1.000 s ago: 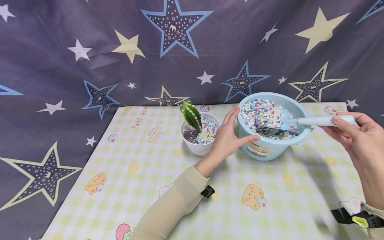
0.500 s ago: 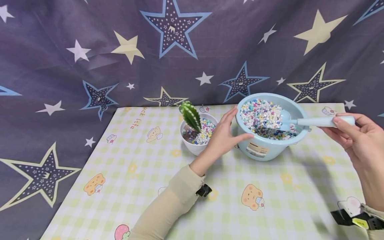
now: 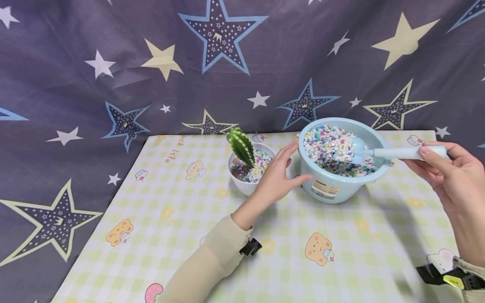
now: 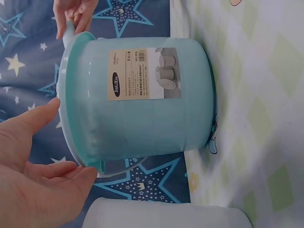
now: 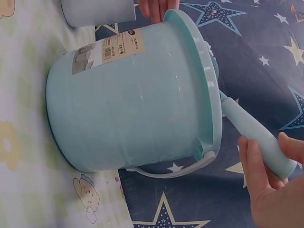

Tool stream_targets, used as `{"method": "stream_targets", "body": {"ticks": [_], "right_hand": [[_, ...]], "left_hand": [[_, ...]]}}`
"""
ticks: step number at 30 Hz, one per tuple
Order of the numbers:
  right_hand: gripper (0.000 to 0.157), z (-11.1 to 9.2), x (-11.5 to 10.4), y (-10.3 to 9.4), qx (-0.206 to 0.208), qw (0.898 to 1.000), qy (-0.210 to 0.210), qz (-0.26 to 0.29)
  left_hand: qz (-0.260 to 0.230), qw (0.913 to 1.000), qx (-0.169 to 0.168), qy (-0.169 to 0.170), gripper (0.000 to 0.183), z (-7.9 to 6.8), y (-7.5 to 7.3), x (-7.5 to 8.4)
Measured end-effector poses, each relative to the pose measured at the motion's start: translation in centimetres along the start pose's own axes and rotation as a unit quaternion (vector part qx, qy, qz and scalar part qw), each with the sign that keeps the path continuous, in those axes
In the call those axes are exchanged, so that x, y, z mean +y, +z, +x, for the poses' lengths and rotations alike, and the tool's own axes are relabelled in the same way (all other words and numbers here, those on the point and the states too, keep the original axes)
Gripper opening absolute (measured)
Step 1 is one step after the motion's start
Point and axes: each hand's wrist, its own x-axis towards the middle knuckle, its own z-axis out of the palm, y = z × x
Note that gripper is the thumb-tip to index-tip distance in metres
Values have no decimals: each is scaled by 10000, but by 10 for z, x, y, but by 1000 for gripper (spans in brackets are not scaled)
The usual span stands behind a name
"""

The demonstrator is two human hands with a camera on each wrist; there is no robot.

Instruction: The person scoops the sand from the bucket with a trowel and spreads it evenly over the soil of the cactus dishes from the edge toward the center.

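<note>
R hand (image 3: 458, 174) grips pale-blue scoop (image 3: 398, 153), round hdl, head in multicol. pebbles (image 3: 329, 141) of lt-blue bucket (image 3: 350, 190) betw. both hands. L hand (image 3: 276, 174) relaxed, fingers extended nr bucket rim, white pot (image 3: 242, 185) just beside.

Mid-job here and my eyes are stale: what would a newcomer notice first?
First, the light-blue bucket right of centre in the head view, holding multicoloured pebbles, with the right hand gripping a blue scoop at it. Next, the green cactus, leaning in its white pot to the bucket's left. Behind both, a dark backdrop with large stars.
</note>
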Motion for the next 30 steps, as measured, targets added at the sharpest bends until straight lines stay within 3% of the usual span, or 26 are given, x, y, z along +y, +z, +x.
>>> {"method": "stream_targets", "body": {"ticks": [14, 24, 30], "right_hand": [[21, 0, 2, 9, -23, 9996, 248, -119], [21, 3, 4, 15, -127, 9994, 315, -63], [19, 3, 6, 20, -101, 9991, 311, -283]], "left_hand": [[-524, 9984, -216, -9, 83, -20, -6, 2], [-331, 9984, -317, 322, 66, -45, -30, 1], [-254, 9992, -192, 235, 59, -57, -46, -1]]}}
